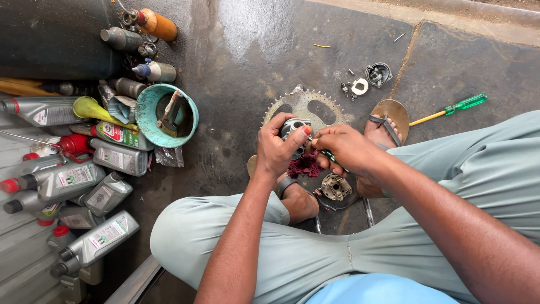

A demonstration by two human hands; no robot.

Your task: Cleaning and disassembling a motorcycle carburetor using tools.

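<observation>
Your left hand (277, 147) is closed around a small round grey metal part (293, 128), thumb pressed on its top, at the centre of the frame. Your right hand (347, 147) is clamped on a thin green-handled tool (329, 156), whose tip meets the metal part right beside your left thumb. Just behind both hands a large toothed sprocket (306, 104) lies flat on the concrete floor (247, 50). Under your hands sits a dark red rag (304, 165), and below that, lower centre, another small metal housing (336, 187) rests between your sandalled feet.

Toward the upper right lie a few small loose parts (368, 79) and a green-handled screwdriver (450, 108) with a yellow shaft. At the left of the frame a teal plastic bowl (147, 110) holds a brush (169, 112), and grey oil bottles (104, 239) crowd the left edge, with an orange bottle (157, 24) at the upper left.
</observation>
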